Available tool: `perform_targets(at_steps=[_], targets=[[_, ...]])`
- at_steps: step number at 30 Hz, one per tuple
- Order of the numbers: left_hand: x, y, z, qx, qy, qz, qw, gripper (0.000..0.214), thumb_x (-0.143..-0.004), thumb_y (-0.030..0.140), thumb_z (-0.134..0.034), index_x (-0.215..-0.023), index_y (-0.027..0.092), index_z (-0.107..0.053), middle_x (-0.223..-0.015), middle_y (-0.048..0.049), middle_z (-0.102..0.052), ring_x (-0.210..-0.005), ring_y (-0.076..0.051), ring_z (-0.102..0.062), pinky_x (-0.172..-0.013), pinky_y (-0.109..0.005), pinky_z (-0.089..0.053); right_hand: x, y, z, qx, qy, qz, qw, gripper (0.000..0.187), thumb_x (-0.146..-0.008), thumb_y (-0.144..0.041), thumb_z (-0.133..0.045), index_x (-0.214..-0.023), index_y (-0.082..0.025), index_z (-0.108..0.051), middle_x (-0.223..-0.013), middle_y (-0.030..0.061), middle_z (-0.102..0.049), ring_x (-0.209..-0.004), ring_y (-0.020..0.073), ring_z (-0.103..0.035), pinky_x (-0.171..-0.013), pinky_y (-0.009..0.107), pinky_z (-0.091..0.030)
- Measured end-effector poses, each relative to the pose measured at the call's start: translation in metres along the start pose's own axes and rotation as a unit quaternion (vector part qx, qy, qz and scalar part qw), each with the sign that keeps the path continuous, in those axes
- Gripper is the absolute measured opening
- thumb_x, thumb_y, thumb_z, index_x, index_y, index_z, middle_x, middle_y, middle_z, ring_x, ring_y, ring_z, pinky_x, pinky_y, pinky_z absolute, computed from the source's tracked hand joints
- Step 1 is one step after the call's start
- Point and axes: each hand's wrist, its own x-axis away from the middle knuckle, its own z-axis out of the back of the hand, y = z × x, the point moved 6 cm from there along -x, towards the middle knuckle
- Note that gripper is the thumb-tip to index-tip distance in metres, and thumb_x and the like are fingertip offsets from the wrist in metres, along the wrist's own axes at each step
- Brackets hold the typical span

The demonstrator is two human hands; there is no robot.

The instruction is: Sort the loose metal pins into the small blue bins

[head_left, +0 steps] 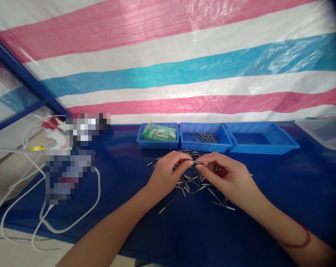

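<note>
My left hand (168,172) and my right hand (226,176) meet over a loose pile of small metal pins (192,183) on the blue table (162,226). Both hands pinch with thumb and fingers closed, fingertips almost touching. Between them they hold one thin metal pin (196,162). More pins lie scattered under and around the hands, one apart at the front (165,206).
Three blue bins stand in a row behind the hands: the left bin (157,136) holds pale green pieces, the middle bin (204,138) holds metal pins, the right bin (260,139) looks bare. White cables (73,218) loop at the left. A clear tray (323,133) sits far right.
</note>
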Motion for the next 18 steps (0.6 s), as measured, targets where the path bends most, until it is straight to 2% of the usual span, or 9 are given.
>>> perform_targets(at_steps=[4,7,10,12,15,18], targets=[[0.001,0.008,-0.004,-0.03,-0.043,-0.047,0.998,0.023,-0.095,0.029,-0.045,-0.093,0.016,-0.064,-0.094,-0.0074,-0.065,-0.09,-0.017,-0.061,-0.083,-0.027,-0.046,0.001,-0.016,0.003,0.085,-0.004,0.065,0.994,0.018,-0.086,-0.035,-0.057,-0.076,-0.02,-0.061,-0.071,0.0022,-0.061,-0.057,0.0125,-0.05,-0.052,0.027,-0.04],[0.002,0.013,-0.007,-0.062,-0.064,-0.061,0.994,0.028,-0.097,0.029,-0.04,-0.091,0.014,-0.063,-0.093,-0.0084,-0.063,-0.089,-0.017,-0.059,-0.084,-0.029,-0.046,-0.001,-0.019,0.003,0.107,-0.026,0.071,0.991,0.026,-0.089,-0.035,-0.052,-0.068,-0.021,-0.057,-0.062,0.0001,-0.055,-0.053,0.012,-0.045,-0.051,0.027,-0.036],[0.003,0.015,-0.007,-0.076,-0.07,-0.053,0.993,0.029,-0.098,0.029,-0.038,-0.09,0.015,-0.061,-0.09,-0.0075,-0.063,-0.088,-0.017,-0.059,-0.083,-0.029,-0.046,-0.004,-0.01,0.0,0.049,-0.055,0.016,0.997,0.033,-0.09,-0.04,-0.05,-0.064,-0.02,-0.054,-0.059,-0.0004,-0.051,-0.054,0.0123,-0.044,-0.05,0.027,-0.036],[0.003,0.014,-0.004,-0.074,-0.059,-0.037,0.995,0.026,-0.097,0.03,-0.039,-0.097,0.016,-0.06,-0.092,-0.0068,-0.064,-0.088,-0.017,-0.059,-0.084,-0.029,-0.046,-0.006,-0.001,0.0,-0.014,-0.054,-0.038,0.998,0.034,-0.088,-0.044,-0.052,-0.065,-0.02,-0.056,-0.059,-0.0006,-0.05,-0.053,0.0119,-0.043,-0.048,0.026,-0.036],[0.002,0.011,-0.001,-0.073,-0.046,-0.012,0.996,0.026,-0.096,0.033,-0.042,-0.11,0.016,-0.057,-0.096,-0.0065,-0.064,-0.09,-0.017,-0.06,-0.086,-0.03,-0.046,-0.01,0.016,0.007,-0.101,-0.004,-0.118,0.988,0.031,-0.082,-0.048,-0.059,-0.072,-0.019,-0.062,-0.054,-0.0025,-0.049,-0.047,0.0101,-0.042,-0.042,0.024,-0.033],[0.002,0.009,-0.002,-0.077,-0.058,-0.008,0.995,0.027,-0.096,0.033,-0.043,-0.11,0.015,-0.058,-0.097,-0.0072,-0.065,-0.09,-0.017,-0.061,-0.085,-0.03,-0.046,-0.014,0.03,0.02,-0.16,0.078,-0.162,0.971,0.028,-0.077,-0.047,-0.066,-0.082,-0.02,-0.064,-0.054,-0.0024,-0.055,-0.043,0.0091,-0.044,-0.037,0.022,-0.03]])
